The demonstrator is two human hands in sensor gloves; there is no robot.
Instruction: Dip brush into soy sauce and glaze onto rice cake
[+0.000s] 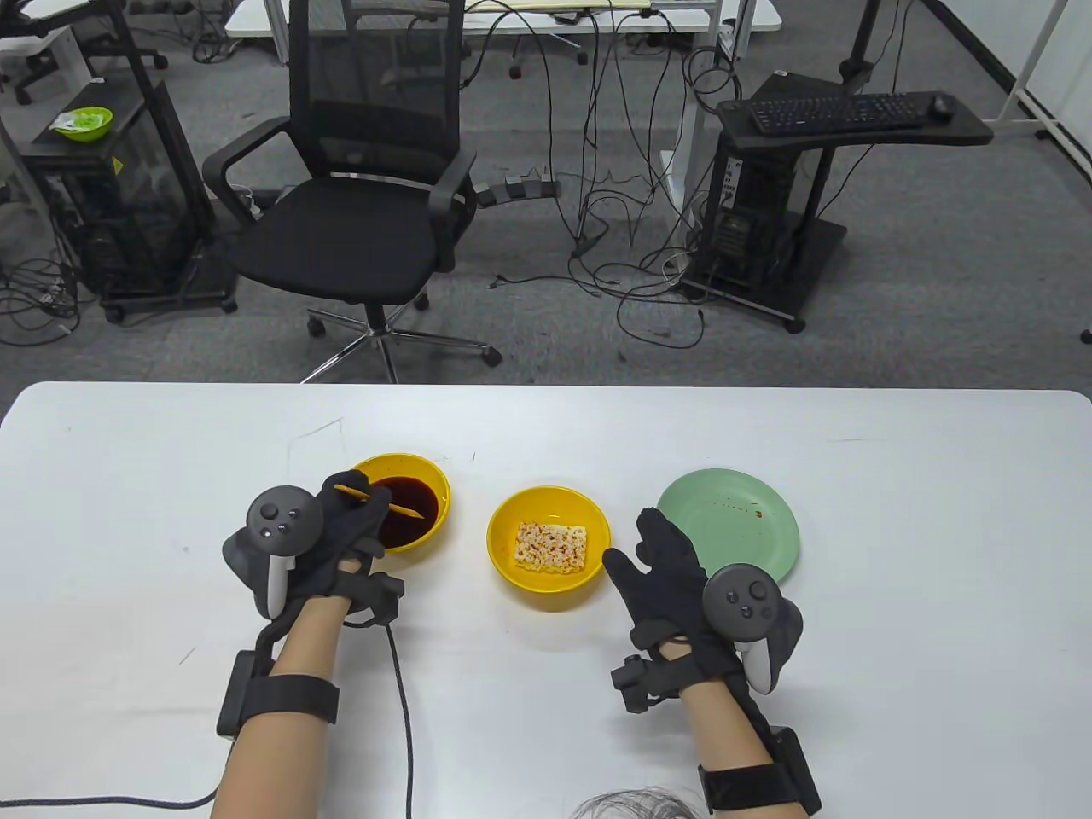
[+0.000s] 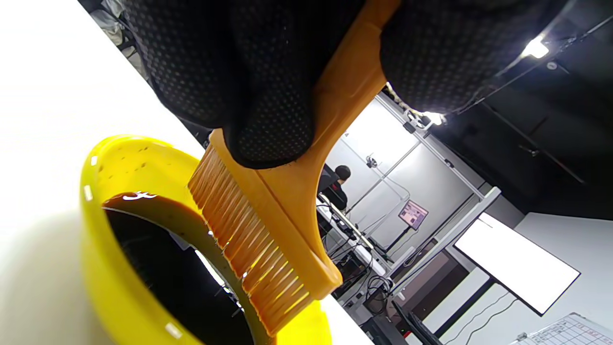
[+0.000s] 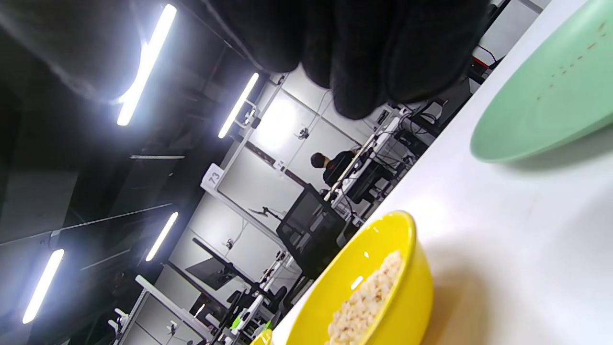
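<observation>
My left hand [image 1: 345,520] grips an orange brush [image 1: 380,502] by its handle, with the bristle end over a yellow bowl of dark soy sauce [image 1: 431,478]. In the left wrist view the wet bristles [image 2: 249,247] hang just above the sauce bowl's rim [image 2: 103,268]. A rectangular rice cake [image 1: 551,546] lies in a second yellow bowl [image 1: 503,529] at the table's middle; it also shows in the right wrist view [image 3: 368,299]. My right hand [image 1: 661,563] is open and empty, fingers spread, just right of that bowl.
A pale green plate [image 1: 729,525] with small sauce specks sits right of the rice cake bowl, beside my right hand. A black cable [image 1: 401,708] runs down the table from my left wrist. An office chair [image 1: 358,213] stands beyond the table's far edge.
</observation>
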